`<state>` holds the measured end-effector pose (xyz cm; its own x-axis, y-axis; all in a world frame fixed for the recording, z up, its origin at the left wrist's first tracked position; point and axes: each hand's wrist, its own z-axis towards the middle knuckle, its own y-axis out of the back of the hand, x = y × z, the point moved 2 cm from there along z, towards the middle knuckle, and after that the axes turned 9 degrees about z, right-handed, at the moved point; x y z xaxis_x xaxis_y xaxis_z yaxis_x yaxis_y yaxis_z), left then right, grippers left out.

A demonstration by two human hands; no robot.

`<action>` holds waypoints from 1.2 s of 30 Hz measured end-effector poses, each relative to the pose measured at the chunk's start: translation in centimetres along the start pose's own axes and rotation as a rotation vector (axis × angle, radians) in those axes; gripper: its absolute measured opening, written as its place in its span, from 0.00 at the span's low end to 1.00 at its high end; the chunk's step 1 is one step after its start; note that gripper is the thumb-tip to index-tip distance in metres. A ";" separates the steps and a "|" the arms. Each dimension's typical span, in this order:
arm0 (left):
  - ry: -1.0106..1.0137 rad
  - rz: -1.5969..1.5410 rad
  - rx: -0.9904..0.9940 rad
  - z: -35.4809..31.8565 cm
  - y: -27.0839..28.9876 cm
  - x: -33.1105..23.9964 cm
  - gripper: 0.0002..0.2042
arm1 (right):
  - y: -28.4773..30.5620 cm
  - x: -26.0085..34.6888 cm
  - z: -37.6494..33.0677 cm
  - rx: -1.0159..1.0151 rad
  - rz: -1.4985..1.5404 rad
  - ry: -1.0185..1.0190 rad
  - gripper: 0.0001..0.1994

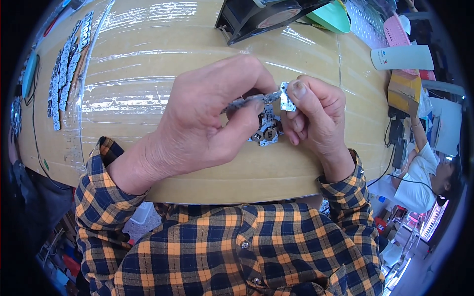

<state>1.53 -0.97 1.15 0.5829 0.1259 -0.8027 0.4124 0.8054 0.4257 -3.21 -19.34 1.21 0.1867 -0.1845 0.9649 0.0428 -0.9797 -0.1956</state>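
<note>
My left hand (205,116) is closed round a narrow strip of small circuit boards (238,103), pinched between thumb and fingers; much of the strip is hidden in the grip. At the strip's right end, a small whitish circuit board (285,102) is pinched by my right hand (318,111), its thumb over the board's edge. Whether that board is still joined to the strip I cannot tell. Just under both hands, a small heap of loose circuit boards (268,133) with dark round parts lies on the table (207,185), partly covered by my fingers.
Several long strips of circuit boards (64,74) lie at the left. A black fan (276,18) and a green dish (335,18) stand at the back. At the right are a pale cup (402,57), a pink basket (395,29), a cardboard box (404,91) and another person (417,175).
</note>
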 end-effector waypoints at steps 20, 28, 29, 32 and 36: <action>0.214 -0.342 0.161 0.1 0.2 1.0 0.07 | 1.0 0.6 -0.1 0.113 -0.421 0.295 0.16; 0.196 -0.437 0.232 -0.1 -0.4 1.1 0.08 | 0.7 0.2 0.4 0.306 -0.606 0.510 0.14; 0.229 -0.463 0.230 0.0 -0.5 1.1 0.08 | 0.7 0.2 0.4 0.305 -0.618 0.509 0.13; 0.332 -0.485 0.216 0.2 -0.6 0.8 0.07 | 0.6 0.5 0.2 0.276 -0.639 0.439 0.12; 0.425 -0.442 0.128 -0.1 -0.5 1.2 0.06 | 0.4 0.5 0.3 0.269 -0.709 0.464 0.09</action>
<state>1.91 -1.20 -0.06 0.0192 0.0373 -0.9991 0.6466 0.7617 0.0408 -2.78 -19.83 1.52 -0.3857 0.3884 0.8369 0.2375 -0.8347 0.4968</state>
